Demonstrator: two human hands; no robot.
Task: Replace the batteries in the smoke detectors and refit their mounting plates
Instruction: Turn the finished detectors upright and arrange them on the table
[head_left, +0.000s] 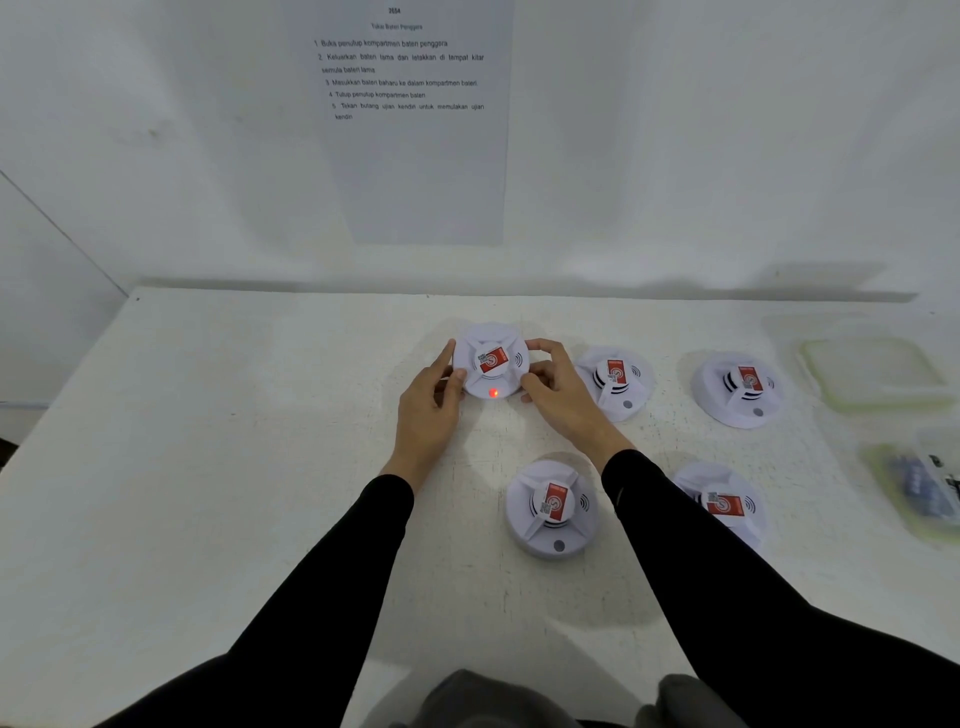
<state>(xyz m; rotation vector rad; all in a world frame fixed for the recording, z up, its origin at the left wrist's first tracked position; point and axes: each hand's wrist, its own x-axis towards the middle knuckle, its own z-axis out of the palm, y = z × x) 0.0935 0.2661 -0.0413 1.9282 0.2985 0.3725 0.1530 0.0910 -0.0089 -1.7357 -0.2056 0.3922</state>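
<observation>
A white round smoke detector (491, 359) with a red label sits face up at the far middle of the table, and a red light glows on its near rim. My left hand (430, 410) grips its left edge. My right hand (558, 387) grips its right edge. Several more white detectors with red labels lie face up: one (614, 381) just right of my right hand, one (737, 388) farther right, one (551, 508) between my forearms, and one (722, 501) partly behind my right sleeve.
The white table (234, 467) meets a white wall with a printed instruction sheet (410, 119). At the right edge stand a clear lidded container (878, 371) and a clear tub (919, 486) holding small dark and blue items, blurred.
</observation>
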